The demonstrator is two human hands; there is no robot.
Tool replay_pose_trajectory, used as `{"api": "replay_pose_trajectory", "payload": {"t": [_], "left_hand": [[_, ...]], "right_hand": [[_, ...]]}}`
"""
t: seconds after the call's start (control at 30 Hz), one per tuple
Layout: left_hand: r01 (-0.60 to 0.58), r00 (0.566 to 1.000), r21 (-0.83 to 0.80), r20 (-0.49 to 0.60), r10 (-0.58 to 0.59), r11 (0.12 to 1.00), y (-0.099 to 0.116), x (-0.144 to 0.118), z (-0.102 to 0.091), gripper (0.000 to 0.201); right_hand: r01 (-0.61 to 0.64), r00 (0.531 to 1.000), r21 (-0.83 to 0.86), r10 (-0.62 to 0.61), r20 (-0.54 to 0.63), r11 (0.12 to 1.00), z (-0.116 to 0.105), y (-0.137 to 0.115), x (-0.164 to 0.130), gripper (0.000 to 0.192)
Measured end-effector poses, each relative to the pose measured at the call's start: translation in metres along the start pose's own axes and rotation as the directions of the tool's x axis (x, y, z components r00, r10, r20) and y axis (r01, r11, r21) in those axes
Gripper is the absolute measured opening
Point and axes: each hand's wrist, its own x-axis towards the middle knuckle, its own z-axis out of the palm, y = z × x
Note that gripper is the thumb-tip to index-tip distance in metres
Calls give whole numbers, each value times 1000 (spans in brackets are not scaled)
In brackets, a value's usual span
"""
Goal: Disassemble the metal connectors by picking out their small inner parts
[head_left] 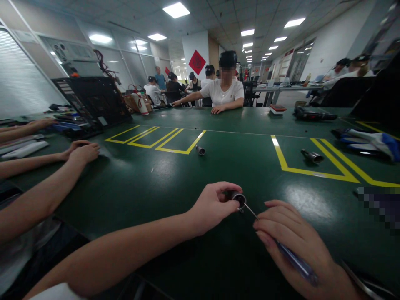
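Closest is the right hand (296, 241), its fingers closed around a screwdriver (295, 260) with a clear purplish handle, the thin shaft slanting away to the left. Just beyond, the left hand (215, 204) pinches a metal cup (239, 196) between thumb and fingers, its mouth turned toward the shaft. Neither hand is open; they stand apart, bridged by the screwdriver. The tip reaches the cup's mouth, so work on it looks under way, but whether anything inside has been loosened or fixed cannot be told. The cup is held low over the green table (175, 179); whether it touches the top is unclear. A small ring (241, 211) shows just under the rim, too small to say if it is attached.

To the left, another person's hands (83, 152) are together over something hidden. Farther out lie two similar metal pieces, both out of the hands: one (200, 151) just outside a yellow tape outline, the other (312, 156) within a second outline. Blue and white gloves (371, 143) lie to the right. Across the table sits a co-worker (229, 93), one arm stretched out sideways.
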Motion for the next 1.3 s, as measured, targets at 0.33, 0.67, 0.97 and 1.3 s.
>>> {"api": "replay_pose_trajectory", "payload": {"t": [0.33,0.67,0.97,1.3], "left_hand": [[-68,998,115,8,68,991,-7,1,-2,25],[-103,995,181,15,102,978,-12,9,-11,27],[-3,997,79,-75,9,997,1,8,-12,39],[12,997,69,-71,-7,998,2,7,-11,32]], "right_hand": [[53,998,-33,-55,-39,998,1,-6,4,18],[-369,895,316,426,-132,874,-2,6,0,21],[-698,549,644,812,199,313,10,24,4,34],[-714,697,293,688,204,636,-1,15,10,42]]}}
